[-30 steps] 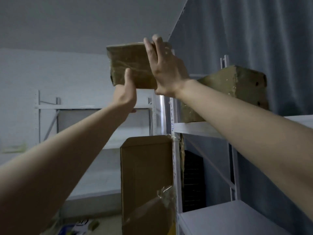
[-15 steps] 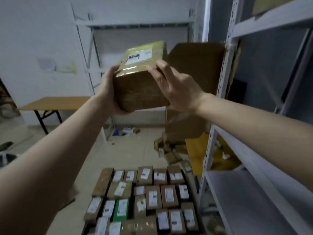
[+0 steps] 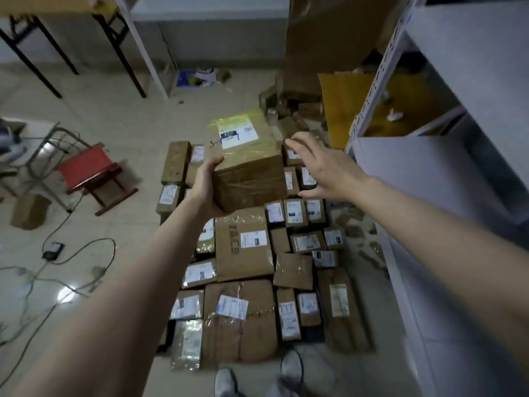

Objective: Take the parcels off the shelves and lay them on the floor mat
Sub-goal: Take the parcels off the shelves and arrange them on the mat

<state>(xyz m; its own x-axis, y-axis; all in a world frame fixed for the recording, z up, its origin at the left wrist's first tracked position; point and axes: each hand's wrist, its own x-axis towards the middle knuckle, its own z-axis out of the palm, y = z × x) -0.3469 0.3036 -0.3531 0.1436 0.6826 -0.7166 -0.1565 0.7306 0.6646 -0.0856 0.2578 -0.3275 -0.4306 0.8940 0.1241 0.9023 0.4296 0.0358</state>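
A brown taped parcel with a white label on top hangs in the air above the floor. My left hand grips its lower left corner from beneath. My right hand is off the parcel, just to its right, with fingers spread and relaxed. Below lie several labelled parcels packed side by side on the floor; the mat under them is almost hidden. The grey metal shelves stand at the right.
A red stool and a small box sit at the left, with cables and a power adapter on the tiled floor. A large cardboard sheet leans at the back. My shoes are at the pile's near edge.
The parcel came down from the top shelf to above the floor pile, and my view tilted down. My right hand has let go of it; my left hand alone holds it.
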